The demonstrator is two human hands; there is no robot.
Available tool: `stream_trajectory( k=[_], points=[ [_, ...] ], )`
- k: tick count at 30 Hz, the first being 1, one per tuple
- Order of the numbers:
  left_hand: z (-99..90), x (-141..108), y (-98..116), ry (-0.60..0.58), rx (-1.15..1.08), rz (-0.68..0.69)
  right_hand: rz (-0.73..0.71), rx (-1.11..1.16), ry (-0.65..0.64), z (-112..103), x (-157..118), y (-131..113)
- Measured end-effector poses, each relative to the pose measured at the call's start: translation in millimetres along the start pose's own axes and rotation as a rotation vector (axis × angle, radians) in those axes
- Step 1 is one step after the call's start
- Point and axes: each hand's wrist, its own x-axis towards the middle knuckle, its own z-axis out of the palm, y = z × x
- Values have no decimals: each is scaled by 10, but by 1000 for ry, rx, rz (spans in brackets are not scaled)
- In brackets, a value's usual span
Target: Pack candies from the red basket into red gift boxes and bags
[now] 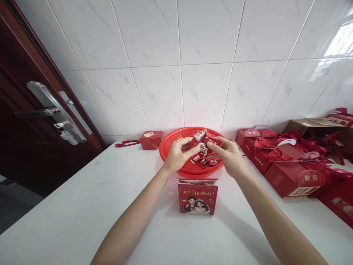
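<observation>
Over the red plastic basket (165,141), my left hand (179,154) and my right hand (230,156) face each other with thumbs forward. Between them they grip a red packet (203,149) bearing a cream label with dark characters. Directly behind it shows a small white and red packet (198,137); I cannot tell whether it is held too. Wrapped sweets (204,162) lie in the basket beneath the hands. Closer to me, a red paper box (197,198) with a printed bridal couple stands upright on the white table, its top flaps raised.
A small red box (151,140) with a red strap (127,143) sits at the wall on the left. Several red gift boxes (292,176) with ribbons crowd the right side, near a brown carton (317,127). A dark door with a metal handle (48,111) stands left.
</observation>
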Motion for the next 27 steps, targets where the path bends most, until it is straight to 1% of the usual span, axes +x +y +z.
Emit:
stream_trajectory(
  k=[7,12,15,18,21,23,24,25,27],
  points=[
    [3,-8,19,31,-17,-26,-21,57,18,15,-7,16],
    [20,-22,39,54,-71,-42,-151,70,17,25,-4,46],
    [41,-28,74,78,-62,-45,-223,22,48,39,-27,43],
    [39,-52,147,80,-44,-61,-294,-58,79,37,-64,2],
    [-31,-152,267,94,11,-83,-351,-112,92,-6,-101,-92],
    [-118,-284,365,55,127,-51,-400,-141,92,-55,-126,-178],
    [-166,-368,412,-3,205,-24,-427,-153,83,-81,-139,-222],
    [-213,-457,452,-88,287,4,-455,-166,66,-105,-152,-264],
    [-282,-633,500,-254,438,34,-500,-202,-3,-141,-179,-332]
  ],
)
